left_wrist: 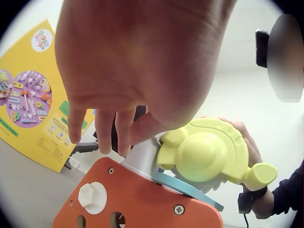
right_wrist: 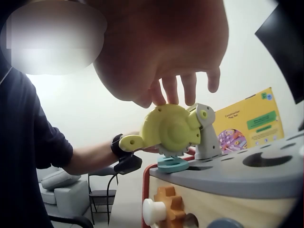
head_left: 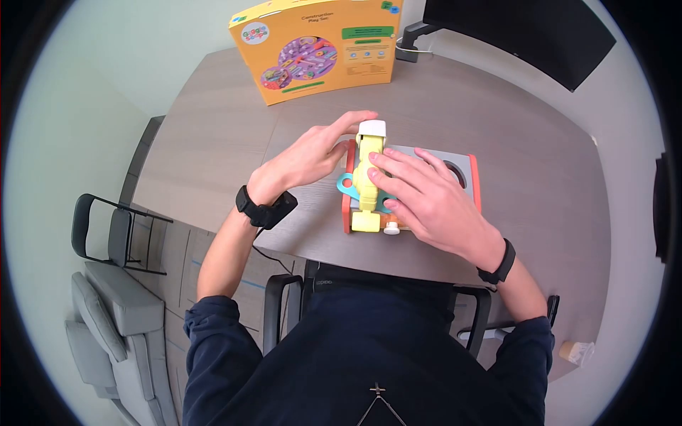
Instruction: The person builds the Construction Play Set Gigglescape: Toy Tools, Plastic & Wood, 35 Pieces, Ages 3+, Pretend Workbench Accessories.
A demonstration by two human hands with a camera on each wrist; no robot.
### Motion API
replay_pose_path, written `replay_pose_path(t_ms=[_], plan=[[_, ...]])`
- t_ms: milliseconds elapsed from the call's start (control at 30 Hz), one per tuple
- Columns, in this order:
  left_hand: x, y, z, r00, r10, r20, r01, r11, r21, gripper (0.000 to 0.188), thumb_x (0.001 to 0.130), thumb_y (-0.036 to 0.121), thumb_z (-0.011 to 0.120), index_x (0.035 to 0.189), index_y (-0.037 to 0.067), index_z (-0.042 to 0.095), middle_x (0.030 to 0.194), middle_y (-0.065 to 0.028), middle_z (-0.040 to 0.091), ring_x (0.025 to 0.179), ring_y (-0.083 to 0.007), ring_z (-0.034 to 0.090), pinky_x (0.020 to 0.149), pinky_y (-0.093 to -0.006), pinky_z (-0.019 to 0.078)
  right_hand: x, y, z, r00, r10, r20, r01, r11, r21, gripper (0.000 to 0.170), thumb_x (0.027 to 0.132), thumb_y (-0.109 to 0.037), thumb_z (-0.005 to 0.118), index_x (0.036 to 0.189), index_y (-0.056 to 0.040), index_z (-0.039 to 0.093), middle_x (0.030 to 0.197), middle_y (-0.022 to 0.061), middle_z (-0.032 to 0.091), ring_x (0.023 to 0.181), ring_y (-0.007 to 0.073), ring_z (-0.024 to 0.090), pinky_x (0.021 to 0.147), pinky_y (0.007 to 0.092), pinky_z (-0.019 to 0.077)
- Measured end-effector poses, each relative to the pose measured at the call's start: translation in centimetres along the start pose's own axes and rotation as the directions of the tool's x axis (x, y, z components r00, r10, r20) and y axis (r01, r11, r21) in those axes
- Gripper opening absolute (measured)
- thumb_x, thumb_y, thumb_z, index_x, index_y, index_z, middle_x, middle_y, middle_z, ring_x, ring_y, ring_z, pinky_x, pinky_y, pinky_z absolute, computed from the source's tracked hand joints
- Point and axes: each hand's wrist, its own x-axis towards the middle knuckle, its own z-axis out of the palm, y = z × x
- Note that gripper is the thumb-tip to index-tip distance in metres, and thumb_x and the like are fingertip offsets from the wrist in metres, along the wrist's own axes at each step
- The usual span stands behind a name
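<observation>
A yellow toy circular saw [head_left: 367, 174] [left_wrist: 204, 154] [right_wrist: 170, 130] with a grey toothed blade is joined to a grey upright bracket [right_wrist: 207, 135] on the toy workbench [left_wrist: 142, 194] [right_wrist: 237, 173]. Beneath the blade lies a flat turquoise piece [head_left: 346, 185] [left_wrist: 187, 190] [right_wrist: 172, 164]. My left hand [head_left: 305, 153] [left_wrist: 137, 61] touches the bracket's top and back with fairly straight fingers. From the other side, the fingertips of my right hand [head_left: 433, 206] [right_wrist: 166, 42] rest on top of the saw. Its yellow handle [head_left: 366, 221] points toward my body.
An orange gear piece [right_wrist: 172, 206] and a white knob [right_wrist: 154, 212] sit on the workbench's front. The yellow box [head_left: 320, 53] stands behind on the table [head_left: 227, 128], near a monitor [head_left: 526, 35]. At the lower right is a paper cup [head_left: 574, 351].
</observation>
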Motion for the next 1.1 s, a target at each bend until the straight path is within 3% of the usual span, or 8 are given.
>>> replay_pose_path(t_ms=[300, 467, 600, 667, 800, 900, 1000, 1100], plan=[[-0.2, 0.2, 0.5, 0.997, -0.079, -0.008, 0.078, 0.993, -0.088, 0.069, 0.101, -0.008, 0.052, 0.165, 0.017, 0.039, 0.157, -0.0167, 0.059, 0.139, -0.0397, 0.062, 0.119, -0.0497, 0.0497, 1.4, 1.2, 0.2, 0.984, 0.129, -0.120, -0.087, 0.949, 0.304, 0.049, 0.103, -0.001, 0.056, 0.151, -0.0056, 0.057, 0.148, 0.0172, 0.063, 0.136, 0.0364, 0.059, 0.117, 0.0504, 0.0439], [-0.6, 0.4, 1.2, 0.991, 0.022, -0.133, -0.026, 0.999, -0.025, 0.074, 0.099, -0.012, 0.047, 0.167, 0.016, 0.037, 0.155, -0.0219, 0.059, 0.143, -0.0387, 0.058, 0.120, -0.0477, 0.0482, 1.3, 1.5, 0.0, 0.955, 0.207, -0.213, -0.115, 0.919, 0.376, 0.048, 0.105, -0.002, 0.052, 0.153, -0.0044, 0.054, 0.143, 0.0189, 0.065, 0.134, 0.0389, 0.060, 0.117, 0.0487, 0.0437], [-2.2, 1.8, 1.7, 0.931, 0.038, -0.362, -0.019, 0.998, 0.056, 0.064, 0.101, -0.010, 0.048, 0.162, 0.010, 0.044, 0.146, -0.0186, 0.065, 0.137, -0.0317, 0.062, 0.114, -0.0442, 0.0494, -2.3, 0.5, -2.8, 0.882, 0.448, -0.144, -0.355, 0.834, 0.421, 0.043, 0.108, -0.007, 0.051, 0.150, -0.0052, 0.056, 0.139, 0.0189, 0.067, 0.127, 0.0405, 0.063, 0.112, 0.0486, 0.0475], [-3.4, 2.5, 1.9, 0.872, 0.053, -0.487, -0.025, 0.998, 0.063, 0.055, 0.103, -0.010, 0.048, 0.155, 0.007, 0.051, 0.137, -0.0161, 0.069, 0.128, -0.0269, 0.067, 0.108, -0.0403, 0.0519, -5.5, 0.5, -4.6, 0.772, 0.629, -0.092, -0.502, 0.692, 0.519, 0.040, 0.108, -0.010, 0.052, 0.147, -0.0054, 0.059, 0.135, 0.0188, 0.069, 0.122, 0.0407, 0.066, 0.109, 0.0485, 0.0498], [-7.6, 2.4, 4.5, 0.636, 0.099, -0.765, -0.161, 0.987, -0.006, 0.021, 0.100, -0.013, 0.046, 0.110, -0.001, 0.060, 0.098, -0.0105, 0.064, 0.089, -0.0183, 0.061, 0.084, -0.0307, 0.0516, -15.1, 2.9, -7.3, 0.516, 0.855, -0.059, -0.823, 0.513, 0.242, 0.038, 0.109, -0.022, 0.052, 0.141, -0.0040, 0.063, 0.132, 0.0198, 0.072, 0.122, 0.0414, 0.067, 0.106, 0.0502, 0.0522], [-10.3, 3.2, 6.7, 0.712, 0.222, -0.667, -0.262, 0.964, 0.042, 0.019, 0.100, -0.014, 0.044, 0.094, 0.001, 0.055, 0.085, -0.0086, 0.060, 0.077, -0.0154, 0.055, 0.071, -0.0285, 0.0450, -25.9, 4.4, -7.8, 0.161, 0.986, -0.044, -0.976, 0.152, -0.159, 0.046, 0.108, -0.035, 0.054, 0.140, -0.0025, 0.064, 0.135, 0.0209, 0.071, 0.126, 0.0414, 0.066, 0.108, 0.0519, 0.0521], [-10.6, 3.7, 9.2, 0.789, 0.257, -0.558, -0.275, 0.960, 0.054, 0.025, 0.091, -0.020, 0.042, 0.089, -0.001, 0.057, 0.076, -0.0108, 0.062, 0.068, -0.0165, 0.056, 0.063, -0.0288, 0.0455, -37.0, 4.5, -8.0, -0.201, 0.971, -0.126, -0.898, -0.234, -0.373, 0.053, 0.105, -0.042, 0.060, 0.139, -0.0014, 0.065, 0.135, 0.0249, 0.070, 0.129, 0.0420, 0.065, 0.109, 0.0527, 0.0529], [-10.3, 3.4, 11.4, 0.885, 0.147, -0.442, -0.193, 0.979, -0.060, 0.024, 0.088, -0.021, 0.046, 0.087, -0.002, 0.061, 0.076, -0.0102, 0.065, 0.066, -0.0160, 0.060, 0.061, -0.0290, 0.0470, -45.6, 2.7, -7.7, -0.361, 0.880, -0.310, -0.789, -0.465, -0.402, 0.056, 0.098, -0.044, 0.070, 0.135, -0.0021, 0.066, 0.137, 0.0256, 0.067, 0.131, 0.0428, 0.063, 0.107, 0.0527, 0.0550]])
